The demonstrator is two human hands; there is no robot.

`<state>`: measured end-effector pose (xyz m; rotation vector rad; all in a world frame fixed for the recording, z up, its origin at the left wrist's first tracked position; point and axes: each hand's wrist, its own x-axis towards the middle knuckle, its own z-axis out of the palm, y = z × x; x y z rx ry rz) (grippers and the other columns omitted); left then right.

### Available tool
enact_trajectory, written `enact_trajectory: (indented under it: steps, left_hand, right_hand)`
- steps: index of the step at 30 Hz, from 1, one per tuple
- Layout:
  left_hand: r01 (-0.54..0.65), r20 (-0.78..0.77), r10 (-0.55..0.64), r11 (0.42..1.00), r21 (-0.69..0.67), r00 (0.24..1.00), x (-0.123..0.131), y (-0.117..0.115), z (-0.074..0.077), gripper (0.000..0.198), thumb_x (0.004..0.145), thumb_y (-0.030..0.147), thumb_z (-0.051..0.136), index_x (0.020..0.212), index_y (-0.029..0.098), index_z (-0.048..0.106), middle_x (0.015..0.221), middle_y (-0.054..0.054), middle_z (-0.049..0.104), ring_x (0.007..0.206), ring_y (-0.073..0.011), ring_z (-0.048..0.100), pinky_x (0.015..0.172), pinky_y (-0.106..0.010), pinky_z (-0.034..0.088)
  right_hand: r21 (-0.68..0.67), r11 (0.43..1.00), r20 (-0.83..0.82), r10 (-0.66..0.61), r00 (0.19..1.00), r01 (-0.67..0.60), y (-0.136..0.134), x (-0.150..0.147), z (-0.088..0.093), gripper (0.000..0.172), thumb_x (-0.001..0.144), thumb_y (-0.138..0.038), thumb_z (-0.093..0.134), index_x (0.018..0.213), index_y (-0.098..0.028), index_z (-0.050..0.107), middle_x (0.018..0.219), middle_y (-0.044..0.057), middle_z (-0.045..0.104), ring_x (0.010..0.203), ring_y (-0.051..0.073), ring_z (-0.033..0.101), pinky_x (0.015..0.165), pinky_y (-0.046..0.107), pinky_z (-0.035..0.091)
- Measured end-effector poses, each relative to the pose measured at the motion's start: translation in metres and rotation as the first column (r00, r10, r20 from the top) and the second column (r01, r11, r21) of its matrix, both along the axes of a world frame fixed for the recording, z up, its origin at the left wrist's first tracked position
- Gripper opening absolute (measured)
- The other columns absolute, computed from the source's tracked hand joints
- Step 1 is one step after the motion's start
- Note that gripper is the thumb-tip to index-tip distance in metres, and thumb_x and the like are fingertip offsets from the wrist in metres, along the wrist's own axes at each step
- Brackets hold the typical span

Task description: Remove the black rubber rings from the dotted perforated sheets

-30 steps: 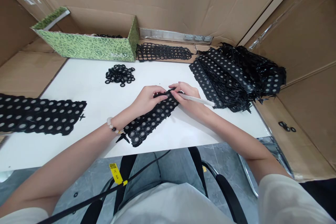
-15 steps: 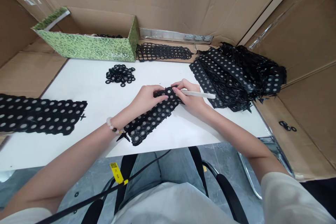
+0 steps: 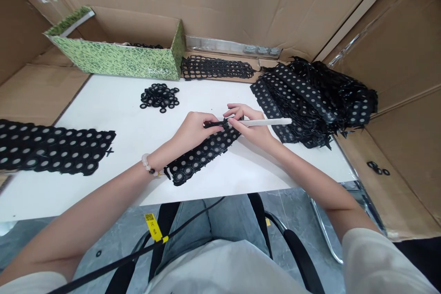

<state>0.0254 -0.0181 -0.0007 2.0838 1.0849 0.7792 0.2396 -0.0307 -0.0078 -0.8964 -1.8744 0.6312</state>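
Head view: my black ring strip (image 3: pixel 201 158) on white table (image 3: pixel 113 188), long axis running lower left to upper right, far end under hands. Left hand (image 3: pixel 195 131): fingers clamped on strip end. Right hand (image 3: pixel 250 127): fingers together around white pen-like tool (image 3: pixel 267 122). Open table to left; stacked strips (image 3: pixel 296 101) just right.

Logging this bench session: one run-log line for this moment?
left hand: holds end of black ring-mesh strip | right hand: grips white pen-shaped tool

Left hand (image 3: pixel 195 129) pinches black mesh (image 3: pixel 203 156); right hand (image 3: pixel 248 127) holds white pen (image 3: pixel 267 122).
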Motion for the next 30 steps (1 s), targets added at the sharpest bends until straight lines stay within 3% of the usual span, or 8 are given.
enact_trajectory:
  steps: [3,8,12,18,22,30]
  left_hand:
    - [0.016,0.010,-0.016,1.000,0.022,1.000,0.001,-0.001,-0.001,0.024,0.086,0.038,0.064,0.075,0.018,0.072,0.074,0.000,0.073,0.068,-0.0163,0.060,0.069,-0.029,0.043]
    - [0.009,-0.021,-0.007,0.994,0.110,1.000,0.002,-0.004,-0.005,0.023,0.087,0.035,0.061,0.073,0.018,0.068,0.072,-0.001,0.071,0.066,-0.0167,0.059,0.067,-0.029,0.042]
    - [0.052,-0.017,-0.051,0.993,0.102,0.999,0.003,-0.005,-0.005,0.023,0.088,0.034,0.060,0.074,0.018,0.068,0.074,-0.002,0.071,0.068,-0.0165,0.059,0.068,-0.029,0.043]
    - [-0.010,-0.052,0.009,1.000,-0.015,0.999,0.001,0.000,-0.005,0.028,0.081,0.046,0.072,0.083,0.018,0.073,0.081,-0.003,0.076,0.074,-0.0199,0.063,0.069,-0.030,0.044]
    - [0.003,-0.136,-0.013,0.997,-0.076,0.991,0.000,0.003,-0.010,0.028,0.080,0.045,0.070,0.075,0.017,0.072,0.072,-0.003,0.074,0.067,-0.0206,0.062,0.064,-0.030,0.042]
    - [0.001,-0.089,-0.008,0.996,-0.085,0.996,0.000,0.005,-0.014,0.030,0.081,0.044,0.064,0.069,0.017,0.066,0.067,0.000,0.070,0.065,-0.0190,0.060,0.062,-0.029,0.040]
  right_hand:
    - [0.055,0.998,0.048,-0.025,0.999,0.022,0.001,-0.001,-0.002,0.024,0.093,-0.035,0.063,0.074,-0.026,0.054,0.094,0.004,0.078,0.115,0.027,0.070,0.101,0.051,0.054]
    - [0.135,0.985,0.136,-0.127,0.983,0.108,0.000,-0.004,-0.007,0.022,0.093,-0.031,0.062,0.074,-0.026,0.054,0.092,0.002,0.078,0.109,0.027,0.071,0.109,0.054,0.046]
    - [0.137,0.983,0.162,-0.143,0.976,0.122,-0.002,-0.005,-0.009,0.020,0.094,-0.031,0.062,0.075,-0.026,0.056,0.092,0.002,0.077,0.110,0.026,0.070,0.111,0.053,0.044]
    - [0.062,0.993,0.070,-0.105,0.992,0.101,0.000,-0.006,-0.009,0.023,0.094,-0.033,0.063,0.074,-0.025,0.054,0.084,0.001,0.074,0.095,0.024,0.072,0.103,0.049,0.050]
    - [-0.028,0.997,0.024,-0.066,0.998,0.066,-0.002,-0.004,-0.005,0.024,0.094,-0.037,0.062,0.075,-0.025,0.054,0.086,0.003,0.074,0.098,0.024,0.073,0.091,0.043,0.056]
    - [0.107,0.994,0.146,-0.008,0.989,-0.008,0.006,0.004,0.002,0.029,0.094,-0.034,0.059,0.068,-0.026,0.049,0.100,0.006,0.077,0.112,0.027,0.069,0.098,0.049,0.054]
